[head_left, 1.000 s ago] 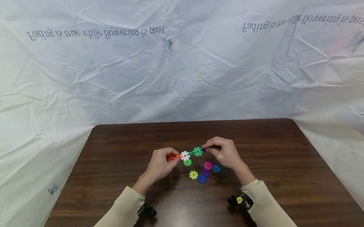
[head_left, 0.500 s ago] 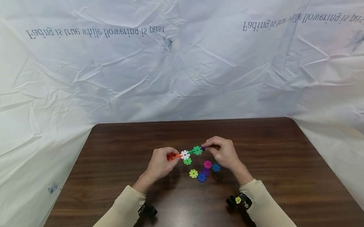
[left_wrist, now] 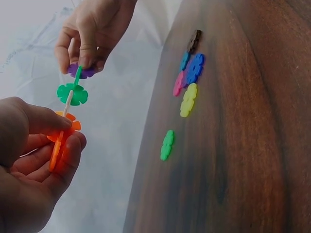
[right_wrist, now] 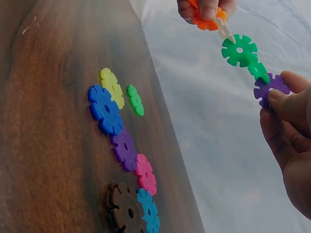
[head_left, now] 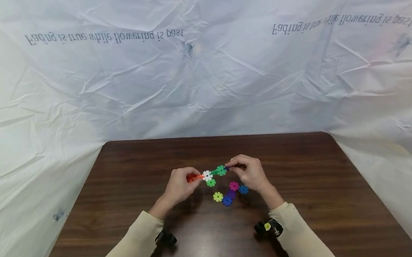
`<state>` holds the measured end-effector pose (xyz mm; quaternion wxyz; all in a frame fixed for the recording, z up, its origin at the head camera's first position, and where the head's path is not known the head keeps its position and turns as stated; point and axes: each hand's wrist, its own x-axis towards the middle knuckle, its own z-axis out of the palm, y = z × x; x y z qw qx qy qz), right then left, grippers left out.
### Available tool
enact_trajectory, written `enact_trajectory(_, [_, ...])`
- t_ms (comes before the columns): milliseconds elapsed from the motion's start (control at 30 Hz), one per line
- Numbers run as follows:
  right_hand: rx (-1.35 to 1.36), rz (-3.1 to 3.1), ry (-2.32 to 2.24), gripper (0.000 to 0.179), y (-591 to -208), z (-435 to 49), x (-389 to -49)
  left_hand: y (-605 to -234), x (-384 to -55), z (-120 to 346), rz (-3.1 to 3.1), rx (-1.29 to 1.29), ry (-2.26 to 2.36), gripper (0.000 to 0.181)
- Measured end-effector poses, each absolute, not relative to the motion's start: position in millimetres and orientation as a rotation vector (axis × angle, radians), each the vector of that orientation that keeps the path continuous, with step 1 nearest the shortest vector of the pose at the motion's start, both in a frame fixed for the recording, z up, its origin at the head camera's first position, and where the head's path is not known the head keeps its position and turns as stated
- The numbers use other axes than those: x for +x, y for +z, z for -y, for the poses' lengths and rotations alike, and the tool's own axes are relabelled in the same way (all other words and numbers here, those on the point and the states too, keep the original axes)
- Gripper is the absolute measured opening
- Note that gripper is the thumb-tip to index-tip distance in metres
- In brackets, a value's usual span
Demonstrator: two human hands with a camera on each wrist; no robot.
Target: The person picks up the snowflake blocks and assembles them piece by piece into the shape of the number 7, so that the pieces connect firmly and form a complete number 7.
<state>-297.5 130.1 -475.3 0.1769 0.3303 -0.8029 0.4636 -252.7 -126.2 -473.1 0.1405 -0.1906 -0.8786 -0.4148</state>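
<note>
A chain of notched interlocking plastic discs is stretched between the two hands, held above the table. My left hand [head_left: 180,185] pinches its orange discs [left_wrist: 57,148] between thumb and fingers. From there the chain runs through a white disc [head_left: 207,175] and two green discs [right_wrist: 239,50], set crosswise into one another's slots. At the far end sits a purple disc [right_wrist: 265,89], which my right hand [head_left: 252,174] pinches between thumb and fingertips. In the right wrist view, the lower green disc meets the purple disc's edge.
Loose discs lie on the dark wooden table [head_left: 124,220] below the chain: light green [left_wrist: 167,145], yellow [right_wrist: 112,88], blue [right_wrist: 105,110], purple [right_wrist: 125,149], pink [right_wrist: 146,174], light blue [right_wrist: 148,211] and brown [right_wrist: 126,208]. A pale printed sheet [head_left: 121,73] hangs behind the table.
The head view has shifted slightly. Both hands keep their grip on the chain, the right hand edging a little to the left; the loose discs stay where they lie.
</note>
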Motion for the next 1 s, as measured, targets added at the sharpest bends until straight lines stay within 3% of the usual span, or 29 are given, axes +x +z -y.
enact_trajectory(400, [1.022,2.283,1.273,0.028,-477.9,-129.8,-304.6,-475.0,-255.8,132.5,2.518,-0.541,-1.203,0.004])
enact_trajectory(1000, [0.847,2.733,1.126,0.043,-498.6,-106.1,-317.4,-472.0,-256.1,139.2,2.497,-0.516,-1.2,0.005])
